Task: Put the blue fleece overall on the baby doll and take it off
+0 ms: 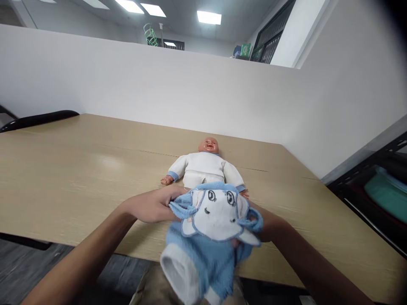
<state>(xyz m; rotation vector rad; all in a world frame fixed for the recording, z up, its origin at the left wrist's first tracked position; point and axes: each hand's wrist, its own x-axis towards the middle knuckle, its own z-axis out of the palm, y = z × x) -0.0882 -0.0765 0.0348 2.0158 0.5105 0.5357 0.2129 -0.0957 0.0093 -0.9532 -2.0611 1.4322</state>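
Observation:
A baby doll (203, 166) in a white top with blue cuffs lies on its back on the wooden table (79, 178), head pointing away from me. Over its lower body sits a pair of blue fleece trousers (213, 237) with a white animal face on the seat and white cuffs. My left hand (152, 206) is closed on the left side of the trousers' waist. My right hand (265, 224) grips the right side, mostly hidden behind the fabric. The trouser legs hang toward me past the table's front edge.
A white partition wall (159, 84) stands along the table's far edge. A dark chair back (38, 118) shows at the far left. A black shelf frame with a teal object (386, 195) stands to the right.

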